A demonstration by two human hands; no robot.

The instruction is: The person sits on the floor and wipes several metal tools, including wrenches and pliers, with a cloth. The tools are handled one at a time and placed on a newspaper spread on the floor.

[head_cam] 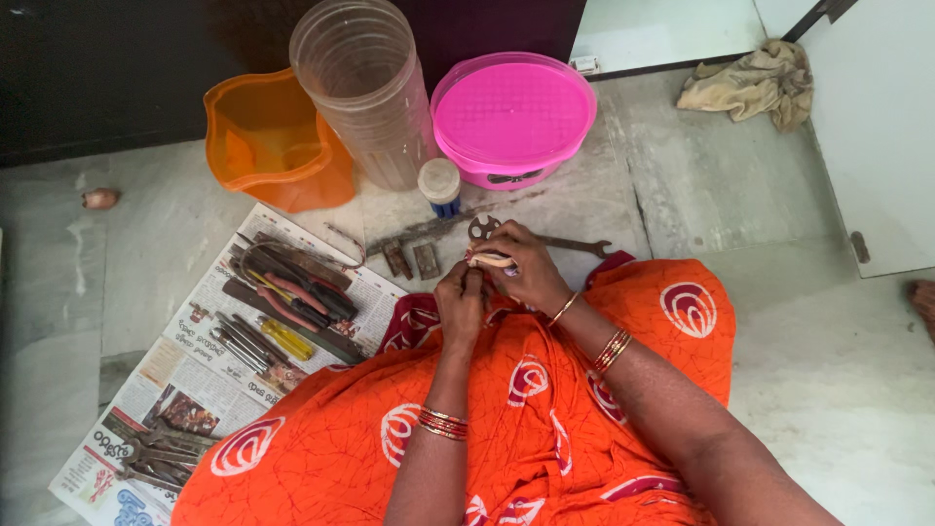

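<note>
Over our lap we hold a small pale strip (490, 259), our right hand (526, 268) with its fingers clamped on it and our left hand (462, 300) pinching its near end. Just beyond it on the floor lie a round perforated metal piece (482, 227) and one spanner (575, 244). Behind them stand one clear jar (365, 88), one pink lidded tub (513, 117) and one orange jug (273, 141); pliers and screwdrivers crowd the newspaper (185, 385) to our left.

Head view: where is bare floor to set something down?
Bare grey stone floor lies right of the round pink lidded tub, below the crumpled beige rag. More lies left of the orange plastic jug. The tool-covered newspaper is crowded.
</note>
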